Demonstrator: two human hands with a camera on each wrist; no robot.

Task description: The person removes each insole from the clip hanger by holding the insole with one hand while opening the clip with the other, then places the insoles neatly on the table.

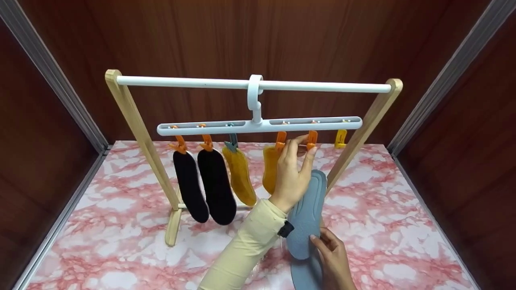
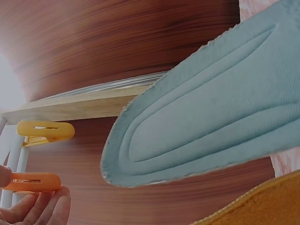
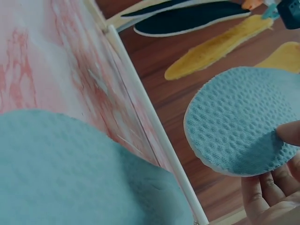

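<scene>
Hand (image 2: 37, 208) pinches orange clip (image 2: 48, 182); yellow clip (image 2: 63, 131) beside, blue insole (image 2: 201, 112) apart.

Setting: small booth-like enclosure, probably purpose-built; whether in a lab, workshop or home cannot be told. Evidence: wood-grain panels at far side (image 1: 181, 40), left (image 1: 36, 100) and right (image 1: 475, 121); metal corner strips (image 1: 54, 76) where they meet; marble-patterned pink-and-white desk surface (image 1: 121, 241) spanning between. Household-type items within: tabletop rack (image 1: 139, 129), grey insole (image 1: 304, 225).
</scene>
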